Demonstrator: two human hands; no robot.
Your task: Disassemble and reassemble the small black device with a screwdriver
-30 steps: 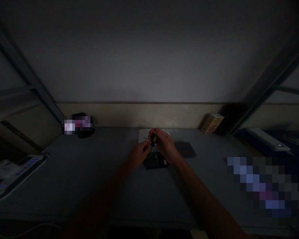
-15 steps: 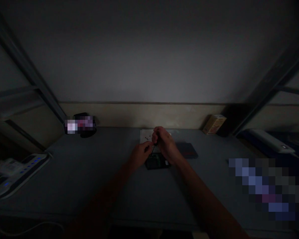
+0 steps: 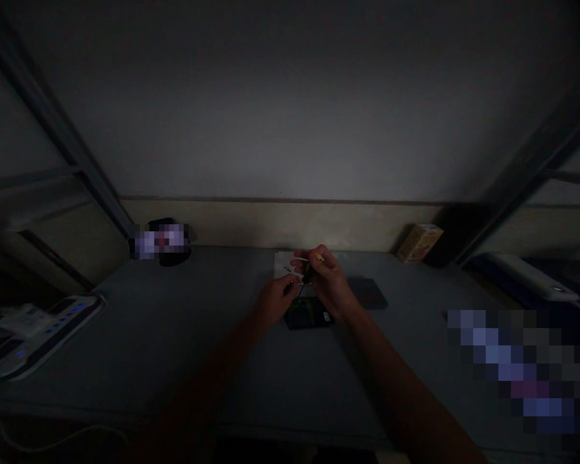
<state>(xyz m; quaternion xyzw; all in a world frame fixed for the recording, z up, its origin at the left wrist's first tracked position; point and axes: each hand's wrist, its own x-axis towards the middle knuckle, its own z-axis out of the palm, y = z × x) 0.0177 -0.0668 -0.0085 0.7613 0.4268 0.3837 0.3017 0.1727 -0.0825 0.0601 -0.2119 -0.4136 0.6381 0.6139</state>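
Note:
My right hand (image 3: 329,281) is closed around a screwdriver (image 3: 307,272) with a dark handle and a yellow end. Its thin shaft points down and to the left. Thumb and fingers of my left hand (image 3: 276,298) are pinched together beside the shaft; what they grip is too dark and small to make out. Below both hands a flat black device (image 3: 305,316) with a small white label lies on the desk. Behind the hands is a white sheet (image 3: 283,263) with several tiny dark bits, perhaps screws, on it.
A dark flat case (image 3: 370,293) lies right of the hands. Farther right stands a small carton (image 3: 419,243). A power strip (image 3: 70,322) with blue lights is at the left of the grey desk (image 3: 183,335). Blurred-out items sit at far left and right.
My right hand has turned and its fingers have loosened, so the screwdriver's yellow end now shows. My left hand stays pinched near the shaft. The whole view has shifted slightly.

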